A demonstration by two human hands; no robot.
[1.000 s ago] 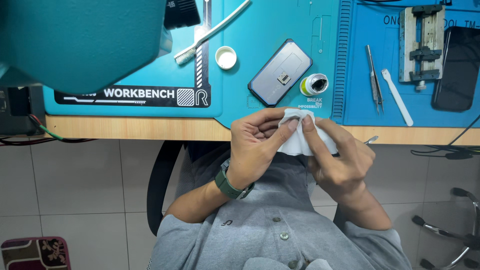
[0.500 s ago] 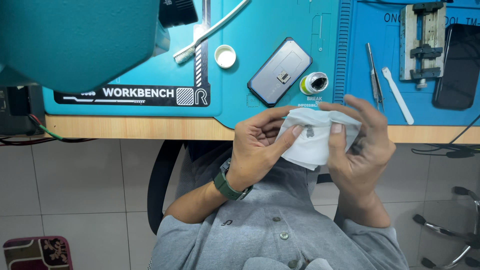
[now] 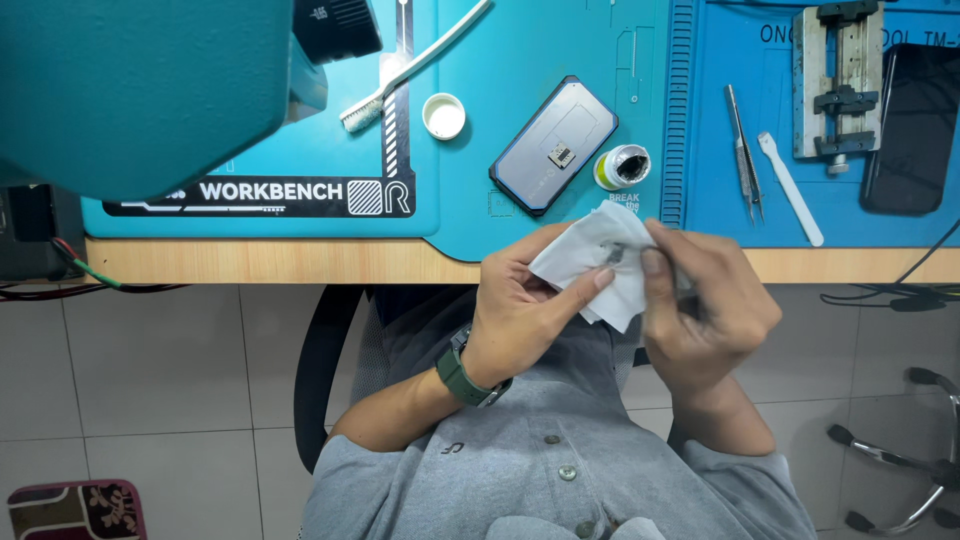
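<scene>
A crumpled white wipe (image 3: 592,262) sits at frame centre, just below the desk (image 3: 300,258) edge, pinched between the left hand (image 3: 522,310) and the right hand (image 3: 705,305), both closed on it. A small jar (image 3: 622,167) and grey phone (image 3: 553,145) lie just above.

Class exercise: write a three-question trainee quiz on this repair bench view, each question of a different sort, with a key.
1. True or false: both hands grip the white wipe.
2. Which lies nearest the small open jar? A) the phone B) the tweezers C) the white cap
3. Fill in: the white brush lies on the ___ mat.

Key: 1 true: the left hand and the right hand pinch it. 2 A. 3 teal.
</scene>
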